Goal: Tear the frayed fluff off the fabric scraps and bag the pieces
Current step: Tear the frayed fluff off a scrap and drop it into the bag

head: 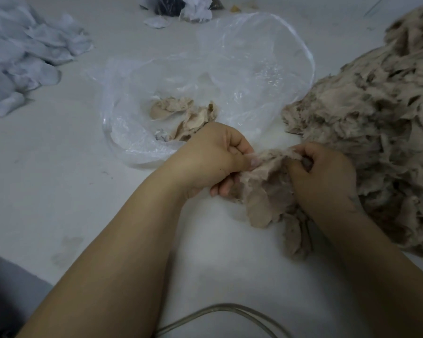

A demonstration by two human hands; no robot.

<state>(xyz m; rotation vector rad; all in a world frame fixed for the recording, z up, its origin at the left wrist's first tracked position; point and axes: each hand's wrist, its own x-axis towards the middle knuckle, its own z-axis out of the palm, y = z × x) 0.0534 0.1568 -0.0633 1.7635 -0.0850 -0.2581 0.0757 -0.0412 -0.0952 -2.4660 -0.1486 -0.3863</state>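
Both hands, left hand (214, 156) & right hand (324, 173), pinched a frayed beige scrap (264, 189) btwn them, near the bag (137, 147).

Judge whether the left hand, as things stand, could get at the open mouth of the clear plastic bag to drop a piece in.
Probably yes. The left hand sits right beside the clear plastic bag, whose mouth gapes open with nothing lying between them. It grips the beige scrap along with the right hand, though.

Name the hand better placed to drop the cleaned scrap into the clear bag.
Left hand: it grips the beige fabric scrap right beside the clear plastic bag. The right hand lies farther off, by the beige scrap pile.
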